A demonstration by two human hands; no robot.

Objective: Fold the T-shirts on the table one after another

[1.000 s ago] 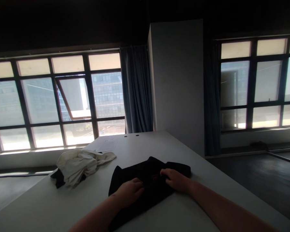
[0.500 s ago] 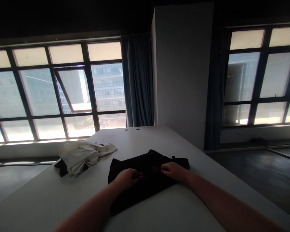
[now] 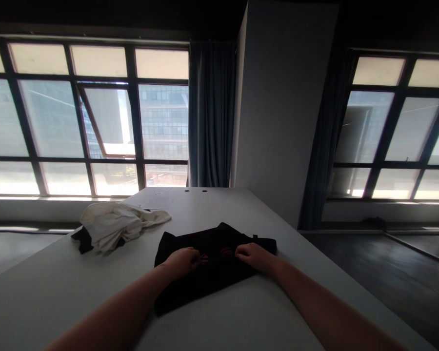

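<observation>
Head view: the left hand (image 3: 185, 261) and right hand (image 3: 253, 255) rest curled on the black cloth (image 3: 217, 269), nearer the counter's (image 3: 219, 321) right edge; I cannot tell if they pinch it. Gentle, even pulls should help it lie flat.

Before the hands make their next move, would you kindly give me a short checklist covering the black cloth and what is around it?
1. Left hand on the black cloth: ok.
2. Right hand on the black cloth: ok, toward its right end.
3. Fabric firmly pinched by both hands: cannot tell; the fingertips are too dark.
4. Black cloth edges straight: not ok; the far edge is uneven.
5. White cloth clear of the black cloth: ok, bare table lies between them.
</observation>
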